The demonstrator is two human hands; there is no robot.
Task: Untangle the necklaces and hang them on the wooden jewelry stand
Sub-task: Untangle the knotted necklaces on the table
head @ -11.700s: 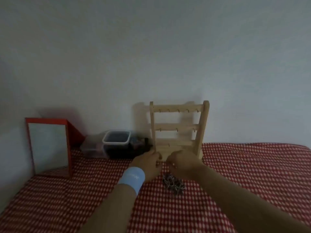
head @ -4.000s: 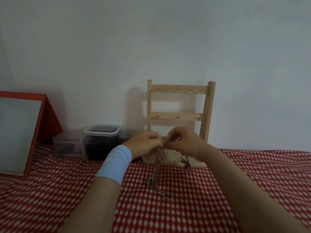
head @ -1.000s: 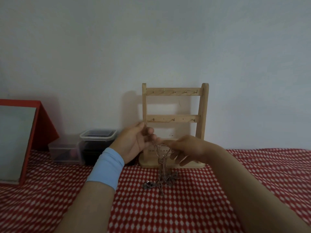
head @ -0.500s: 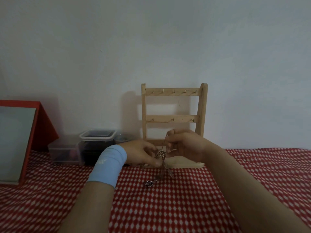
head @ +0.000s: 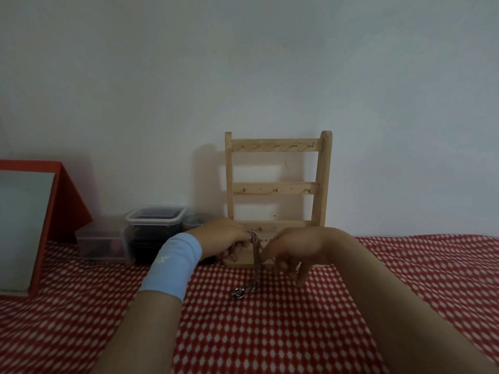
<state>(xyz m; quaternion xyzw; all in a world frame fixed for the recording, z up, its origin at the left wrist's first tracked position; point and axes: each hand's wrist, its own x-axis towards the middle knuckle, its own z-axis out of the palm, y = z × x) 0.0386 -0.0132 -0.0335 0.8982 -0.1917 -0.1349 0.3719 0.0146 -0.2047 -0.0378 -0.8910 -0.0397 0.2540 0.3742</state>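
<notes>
The wooden jewelry stand (head: 278,184) stands upright against the wall, and none of its small hooks carries anything. In front of its base my left hand (head: 225,240), with a light blue wristband, grips the top of a bunch of tangled silver necklaces (head: 256,255). The chains hang down from it to the cloth, where a small pendant (head: 238,292) lies. My right hand (head: 293,252) is just right of the chains, fingers pointing down, and pinches the strands about halfway down.
A red-and-white checked cloth (head: 297,333) covers the table. A red-framed mirror (head: 24,228) leans at the far left. Clear plastic containers (head: 154,230) with dark contents sit left of the stand. A plain wall rises close behind.
Both hands have dropped lower in front of the stand's base. The right hand has shifted from above the chains to their right side, and the chains now hang straighter from the left hand.
</notes>
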